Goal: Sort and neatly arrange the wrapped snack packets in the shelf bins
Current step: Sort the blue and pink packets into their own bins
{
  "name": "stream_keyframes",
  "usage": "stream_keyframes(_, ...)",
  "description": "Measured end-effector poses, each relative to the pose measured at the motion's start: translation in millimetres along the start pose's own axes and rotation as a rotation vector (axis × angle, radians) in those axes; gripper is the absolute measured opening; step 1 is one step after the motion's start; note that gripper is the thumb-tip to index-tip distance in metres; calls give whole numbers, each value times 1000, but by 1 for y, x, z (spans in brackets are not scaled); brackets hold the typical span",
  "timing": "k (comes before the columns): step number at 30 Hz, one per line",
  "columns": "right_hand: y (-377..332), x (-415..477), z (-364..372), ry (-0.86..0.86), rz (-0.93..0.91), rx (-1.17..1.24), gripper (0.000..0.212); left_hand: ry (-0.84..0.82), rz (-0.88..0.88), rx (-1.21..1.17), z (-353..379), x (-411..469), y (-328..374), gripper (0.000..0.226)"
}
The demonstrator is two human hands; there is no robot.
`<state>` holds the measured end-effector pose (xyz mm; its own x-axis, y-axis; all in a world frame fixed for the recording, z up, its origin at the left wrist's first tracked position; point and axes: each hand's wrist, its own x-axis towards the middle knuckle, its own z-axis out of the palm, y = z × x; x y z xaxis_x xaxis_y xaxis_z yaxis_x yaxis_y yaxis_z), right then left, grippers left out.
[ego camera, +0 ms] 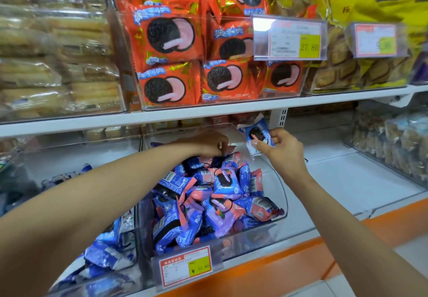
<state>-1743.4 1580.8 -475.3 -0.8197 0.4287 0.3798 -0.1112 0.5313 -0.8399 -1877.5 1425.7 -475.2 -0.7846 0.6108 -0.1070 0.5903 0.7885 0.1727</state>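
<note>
Head view.

**Edges and clearance.** The middle bin [279, 181] is clear plastic, sits on the lower shelf and is open at the top. Its curved right wall stands free. To its right lies bare white shelf floor [347, 176], running as far as a further clear bin [393, 139] of pale snacks. On the other side it stands just beside a left bin [132, 227]. The upper shelf board [208, 114] overhangs the rear of the middle bin, and both hands are close below it.

**Surface and surroundings.** The shelving is white, with an orange strip [278, 264] along the front edge. A price tag [186, 265] is fixed to the front of the middle bin. The upper shelf carries a bin of orange packets [176, 39], each printed with a dark sandwich biscuit, and a tag marked 27.80 [290, 38]. Clear-wrapped pale biscuits [58, 69] are stacked to the left of it.

**Task items.** The heap of packets [217, 197] in the middle bin is a mix of blue, pink and purple wrappers. They lie jumbled at all angles and are piled higher toward the rear.

- **Right hand** [281, 148]: it pinches one blue-and-white packet [256, 137] between thumb and fingers. The packet is raised above the bin's rear right corner, clear of the heap.
- **Left hand** [206, 145]: it rests on top of the heap at the rear with its fingers curled downward. Whether they have hold of a packet cannot be told.
</note>
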Motion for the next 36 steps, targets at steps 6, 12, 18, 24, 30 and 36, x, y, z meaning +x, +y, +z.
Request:
stream_keyframes(6, 0, -2, 0, 4, -1, -3, 22, -126, -37, 72, 3, -1, 22, 34)
stream_keyframes(12, 1, -2, 0, 1, 3, -2, 24, -55, -36, 62, 10, 5, 17, 40)
stream_keyframes(18, 2, -2, 2, -11, 15, -7, 23, -9, -62, -5, 14, 7, 18, 32)
stream_keyframes(24, 2, 0, 3, -9, 15, -24, 23, 7, 3, -85, 14, 8, 8, 23)
stream_keyframes(30, -1, -2, 5, -19, 6, -10, 22, -74, 86, 63, 16, 3, 4, 52)
stream_keyframes(36, -1, 1, 8, -26, 12, -14, 24, -153, 193, 57, 15, -1, -7, 57)
